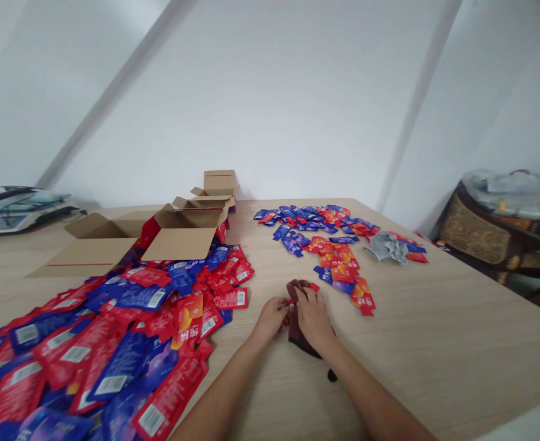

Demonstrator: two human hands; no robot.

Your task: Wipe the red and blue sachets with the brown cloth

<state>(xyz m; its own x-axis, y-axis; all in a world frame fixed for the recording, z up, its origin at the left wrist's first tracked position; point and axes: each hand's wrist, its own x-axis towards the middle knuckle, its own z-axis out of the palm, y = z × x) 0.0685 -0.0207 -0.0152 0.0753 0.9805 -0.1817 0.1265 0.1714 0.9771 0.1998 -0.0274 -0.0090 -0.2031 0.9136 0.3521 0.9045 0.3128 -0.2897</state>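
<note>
A dark brown cloth piece (pixel 297 331) with black edging lies on the table in front of me; its exact kind is hard to make out under my fingers. My right hand (pixel 313 315) is closed over its upper part, palm down. At its left edge my left hand (pixel 271 318) pinches the cloth, and a bit of red shows by the fingertips. A small red piece sticks out past the right fingertips. Below the cloth, beside my right wrist, is a small black tip (pixel 332 375).
A large heap of red and blue sachets (pixel 127 343) covers the left side. Open cardboard boxes (pixel 180 242) stand behind it. More sachets (pixel 338 257) lie at the back right with a crumpled grey cloth (pixel 386 247). A chair (pixel 481 233) with bags stands beyond the table's right edge.
</note>
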